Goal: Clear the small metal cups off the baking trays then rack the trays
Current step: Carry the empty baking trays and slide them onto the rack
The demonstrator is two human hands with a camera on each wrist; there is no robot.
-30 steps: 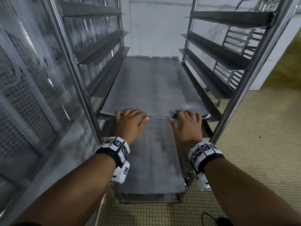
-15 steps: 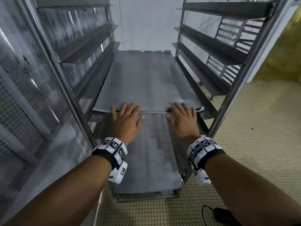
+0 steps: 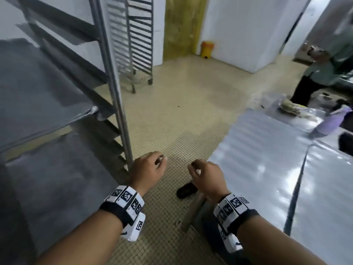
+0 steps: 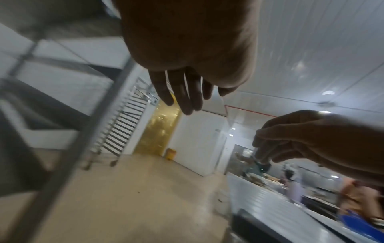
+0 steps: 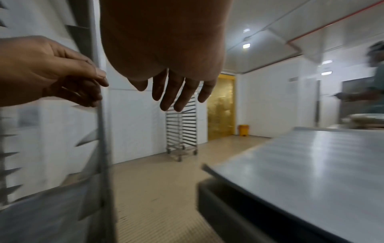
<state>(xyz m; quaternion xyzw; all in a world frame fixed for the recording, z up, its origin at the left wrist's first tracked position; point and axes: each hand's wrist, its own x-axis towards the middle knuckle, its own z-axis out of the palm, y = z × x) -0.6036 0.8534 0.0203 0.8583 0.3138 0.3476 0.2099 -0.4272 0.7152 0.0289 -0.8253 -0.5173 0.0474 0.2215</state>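
Note:
Two grey baking trays sit in the steel rack at the left of the head view: an upper tray (image 3: 36, 96) and a lower tray (image 3: 57, 188). The rack's front post (image 3: 114, 88) stands just left of my hands. My left hand (image 3: 150, 169) hangs free over the tiled floor, fingers loosely curled, holding nothing. My right hand (image 3: 204, 175) hovers beside it, also loosely curled and empty. In the wrist views the left hand's fingers (image 4: 185, 93) and the right hand's fingers (image 5: 176, 93) hang relaxed. No small metal cups are in view.
A shiny steel table (image 3: 277, 169) fills the right side. A second wheeled rack (image 3: 133, 44) stands by the far white wall. A person (image 3: 321, 73) stands at the far right. A dark object (image 3: 187, 190) lies on the floor between my hands.
Both hands have left the tray's front edge and pulled back from the rack. My view has swung right, from the rack toward the floor and steel table.

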